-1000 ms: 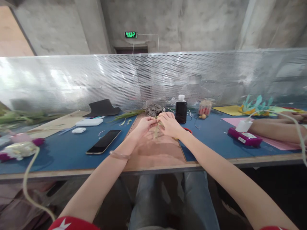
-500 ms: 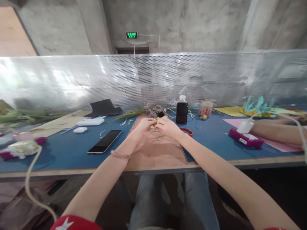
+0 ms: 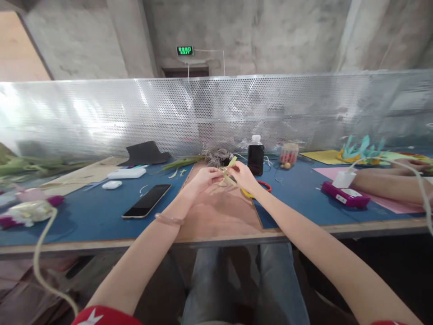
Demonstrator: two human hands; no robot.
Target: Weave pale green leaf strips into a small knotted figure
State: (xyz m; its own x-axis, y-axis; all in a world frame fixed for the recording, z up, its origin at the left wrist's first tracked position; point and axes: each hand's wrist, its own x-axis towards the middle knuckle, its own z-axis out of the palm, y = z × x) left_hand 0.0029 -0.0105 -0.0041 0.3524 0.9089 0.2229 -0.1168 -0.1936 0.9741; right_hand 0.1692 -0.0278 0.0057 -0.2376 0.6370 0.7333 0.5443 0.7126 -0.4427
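Above a brown board [image 3: 216,216] at the middle of the table, both my hands hold a small pale green strip piece [image 3: 228,177] between them. My left hand [image 3: 204,178] pinches its left side, fingers pressed together. My right hand [image 3: 242,175] is closed on its right side, and one strip end sticks up above the fingers. Other short strip ends point down between the hands. Just behind lies a tangled bundle of grey string [image 3: 218,156]. Beside my right wrist are scissors with red and yellow handles [image 3: 265,185], partly hidden by the wrist.
A dark phone [image 3: 147,201] and white case [image 3: 112,184] lie left. Behind right stand a black phone [image 3: 255,159] against a bottle and a jar [image 3: 289,153]. Further right are a purple power strip [image 3: 345,195] and another person's arms [image 3: 389,183]. A perforated metal screen [image 3: 203,113] stands behind.
My right hand has shifted slightly right and turned, so more of the green strips shows between my hands. The yellow scissor handle has come into view beside my right wrist.
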